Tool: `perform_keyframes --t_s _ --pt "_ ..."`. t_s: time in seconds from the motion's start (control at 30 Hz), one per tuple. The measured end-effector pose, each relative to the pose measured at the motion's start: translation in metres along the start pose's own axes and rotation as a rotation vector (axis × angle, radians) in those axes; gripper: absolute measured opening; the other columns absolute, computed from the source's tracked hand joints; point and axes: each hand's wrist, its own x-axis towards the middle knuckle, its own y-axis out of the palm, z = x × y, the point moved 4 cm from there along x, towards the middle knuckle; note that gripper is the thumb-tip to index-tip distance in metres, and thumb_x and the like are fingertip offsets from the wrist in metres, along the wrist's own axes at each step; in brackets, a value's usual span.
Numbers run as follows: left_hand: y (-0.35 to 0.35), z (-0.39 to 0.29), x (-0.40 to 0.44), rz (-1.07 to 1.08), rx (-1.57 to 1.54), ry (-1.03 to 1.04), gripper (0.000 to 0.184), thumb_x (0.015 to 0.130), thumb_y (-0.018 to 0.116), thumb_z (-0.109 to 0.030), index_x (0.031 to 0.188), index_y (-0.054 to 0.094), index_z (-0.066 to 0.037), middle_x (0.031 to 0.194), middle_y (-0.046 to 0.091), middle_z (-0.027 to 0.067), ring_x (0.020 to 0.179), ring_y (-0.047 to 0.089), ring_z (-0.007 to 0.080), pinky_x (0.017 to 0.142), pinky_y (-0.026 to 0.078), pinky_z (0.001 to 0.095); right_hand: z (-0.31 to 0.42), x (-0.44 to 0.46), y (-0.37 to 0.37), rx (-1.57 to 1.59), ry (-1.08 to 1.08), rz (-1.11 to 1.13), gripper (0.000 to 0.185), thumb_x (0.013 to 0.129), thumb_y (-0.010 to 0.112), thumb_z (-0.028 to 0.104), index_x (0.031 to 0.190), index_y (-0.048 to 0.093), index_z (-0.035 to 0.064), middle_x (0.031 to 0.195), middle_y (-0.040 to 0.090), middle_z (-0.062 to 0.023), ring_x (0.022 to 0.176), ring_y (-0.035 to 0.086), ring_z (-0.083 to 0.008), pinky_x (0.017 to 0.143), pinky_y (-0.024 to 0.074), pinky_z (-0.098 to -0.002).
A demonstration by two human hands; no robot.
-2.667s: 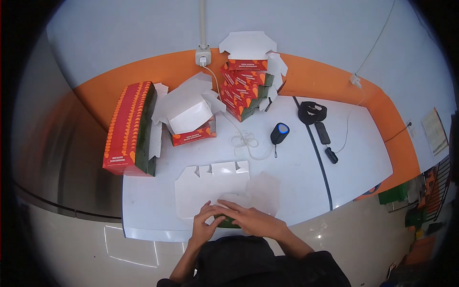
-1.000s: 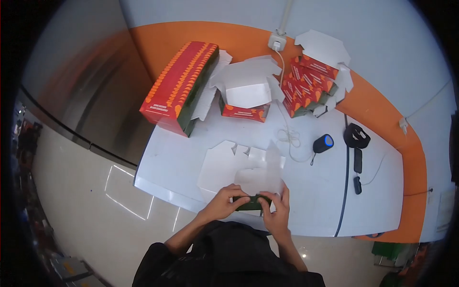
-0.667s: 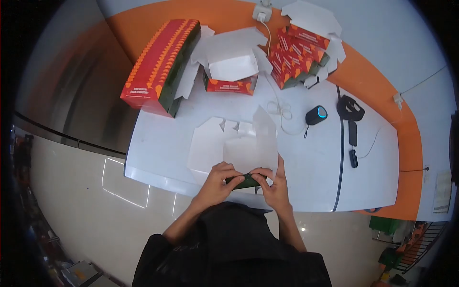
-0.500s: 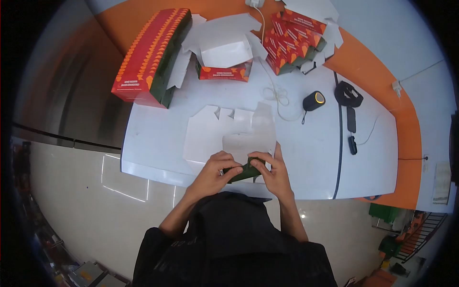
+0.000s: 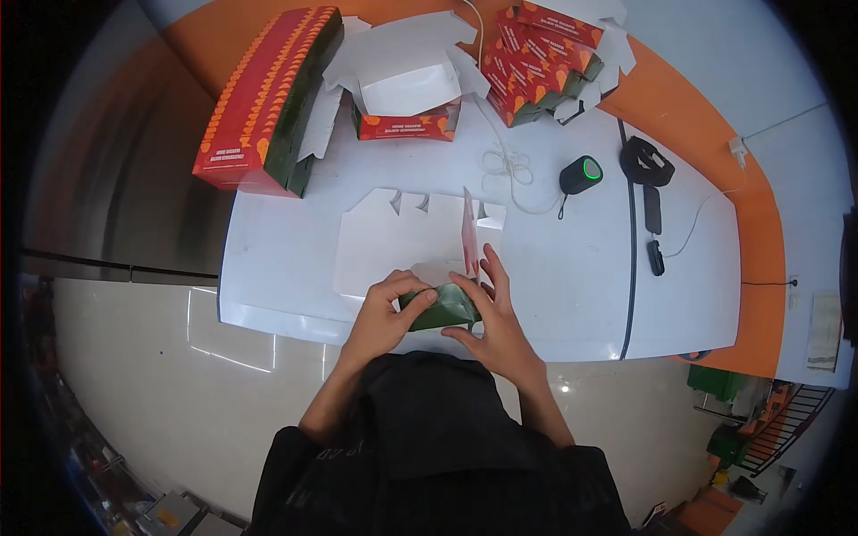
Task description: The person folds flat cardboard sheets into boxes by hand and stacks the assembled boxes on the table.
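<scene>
At the near edge of the table (image 5: 563, 295), toward six o'clock, a part-folded carton (image 5: 393, 241) lies with its white inside showing and its green panel (image 5: 447, 312) raised between the two hands. The left hand (image 5: 374, 323) pinches the panel's left end, thumb on the green face and fingers behind. The right hand (image 5: 508, 338) is half open around the other end, forefinger by the top corner, thumb low and the remaining fingers spread.

That uneven hold looks like the main risk: with one end pinched and the other only loosely framed, the panel could twist, creasing the card off its fold line or letting the right corner spring open. The thin flap (image 5: 469, 234) standing at one o'clock from the panel, close to the right fingers, could be bent by a knuckle. So near the edge, the carton could also slide toward the person if pulled. The speaker (image 5: 581, 175), between one and two o'clock, seems safely apart.
</scene>
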Motion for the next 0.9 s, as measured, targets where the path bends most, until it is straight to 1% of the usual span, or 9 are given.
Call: perform_keyframes --t_s 0.13,0.23,0.33,0.37,0.43,0.57,0.67,0.77,0.9 --pt "0.003 -0.002 0.004 0.023 0.034 0.054 0.010 0.095 0.073 -0.011 0.099 0.076 -0.002 0.082 0.065 0.0055 0.081 0.054 0.0167 0.072 0.043 0.0309 -0.002 0.002 -0.002 -0.044 -0.070 -0.022 0.068 0.074 0.089 0.006 0.136 0.061 0.0141 0.167 0.015 -0.0243 0.151 0.028 -0.0469 0.113 0.0426 -0.0521" --pt "0.002 -0.002 0.004 0.085 0.069 0.036 0.025 0.094 0.073 -0.011 0.116 0.069 -0.001 0.108 0.064 0.0111 0.103 0.060 0.0197 0.094 0.046 0.0347 0.002 0.002 -0.009 -0.099 -0.061 -0.022 0.069 0.072 0.092 0.007 0.134 0.063 0.0119 0.165 0.019 -0.0227 0.150 0.031 -0.0461 0.115 0.0433 -0.0517" --pt "-0.001 -0.004 0.002 -0.365 -0.049 0.200 0.043 0.094 0.072 -0.014 0.135 0.059 -0.006 0.132 0.057 0.0161 0.125 0.053 0.0279 0.107 0.041 0.0394 0.010 0.004 -0.028 -0.058 -0.106 -0.222 0.066 0.074 0.090 0.007 0.133 0.062 0.0115 0.164 0.022 -0.0239 0.148 0.035 -0.0446 0.114 0.0427 -0.0499" --pt "-0.007 0.003 0.003 -0.361 0.035 0.191 0.049 0.094 0.072 -0.015 0.139 0.055 -0.005 0.139 0.052 0.0173 0.131 0.047 0.0305 0.112 0.036 0.0420 0.006 0.005 -0.041 -0.175 -0.117 -0.332 0.065 0.072 0.092 0.008 0.130 0.061 0.0061 0.159 0.030 -0.0233 0.141 0.045 -0.0423 0.115 0.0419 -0.0508" --pt "-0.035 0.028 -0.004 -0.365 0.209 0.156 0.060 0.093 0.072 -0.016 0.146 0.047 -0.004 0.151 0.042 0.0197 0.144 0.037 0.0359 0.121 0.028 0.0470 -0.015 0.009 -0.072 -0.163 -0.148 -0.448 0.070 0.072 0.092 0.007 0.132 0.057 0.0033 0.153 0.036 -0.0209 0.136 0.049 -0.0390 0.115 0.0411 -0.0520" --pt "-0.054 0.080 -0.024 -0.239 0.734 -0.031 0.074 0.090 0.077 -0.024 0.152 0.041 -0.006 0.157 0.031 0.0255 0.146 0.024 0.0495 0.120 0.025 0.0585 0.010 0.053 -0.156 -0.196 -0.532 -0.764 0.087 0.074 0.088 -0.005 0.146 0.039 -0.0021 0.138 0.044 -0.0158 0.127 0.053 -0.0275 0.105 0.0513 -0.0415" --pt "-0.060 0.129 -0.041 -0.183 0.889 -0.174 0.087 0.086 0.080 -0.032 0.155 0.035 -0.007 0.160 0.022 0.0299 0.145 0.016 0.0577 0.118 0.020 0.0675 0.048 0.143 -0.242 -0.147 -0.678 -0.855 0.079 0.078 0.084 -0.006 0.145 0.041 -0.0019 0.143 0.038 -0.0150 0.131 0.050 -0.0293 0.108 0.0521 -0.0427" --pt "-0.065 0.156 -0.049 -0.154 0.929 -0.256 0.096 0.082 0.083 -0.040 0.157 0.032 -0.007 0.162 0.016 0.0310 0.146 0.012 0.0606 0.117 0.015 0.0724 0.058 0.236 -0.323 -0.203 -0.534 -0.923 0.081 0.083 0.082 0.004 0.151 0.038 -0.0009 0.150 0.040 -0.0196 0.138 0.049 -0.0307 0.110 0.0503 -0.0403" --pt "-0.066 0.150 -0.055 -0.193 0.849 -0.294 0.098 0.083 0.083 -0.040 0.157 0.030 -0.005 0.161 0.016 0.0324 0.145 0.013 0.0602 0.117 0.017 0.0706 0.027 0.259 -0.358 0.053 -0.256 -1.100 0.080 0.088 0.076 0.008 0.156 0.034 0.0000 0.157 0.038 -0.0227 0.144 0.045 -0.0320 0.107 0.0508 -0.0379"
